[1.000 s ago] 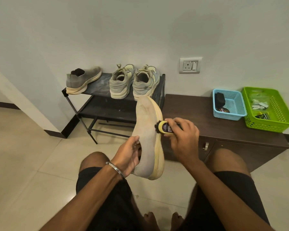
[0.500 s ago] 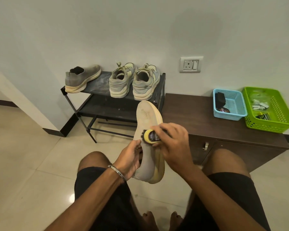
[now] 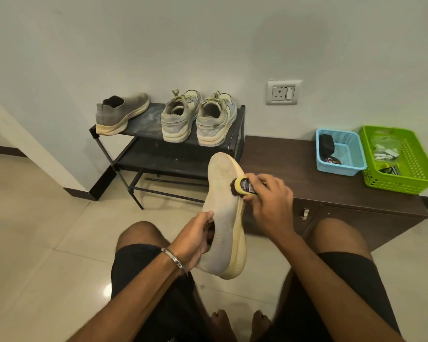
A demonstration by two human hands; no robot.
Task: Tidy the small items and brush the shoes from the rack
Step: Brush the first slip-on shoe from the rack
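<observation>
Head view: rack (image 3: 143, 154) carries a grey shoe (image 3: 121, 113) and a sneaker pair (image 3: 199, 118). Left hand (image 3: 195, 239) grips the held shoe (image 3: 224, 213) at its opening, fingers curled inside. Right hand (image 3: 269, 206) pinches a brush (image 3: 241, 186) against the shoe's side. Blue basket (image 3: 341, 166) and green basket (image 3: 403, 180) sit on the worktop (image 3: 282, 164).

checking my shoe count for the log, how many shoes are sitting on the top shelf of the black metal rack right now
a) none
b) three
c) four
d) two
b: the top shelf of the black metal rack carries one grey slip-on shoe at its left end and a pair of grey lace-up sneakers at its right, while the fourth shoe, a pale knit slip-on shoe, is off the rack in the left hand.
</observation>
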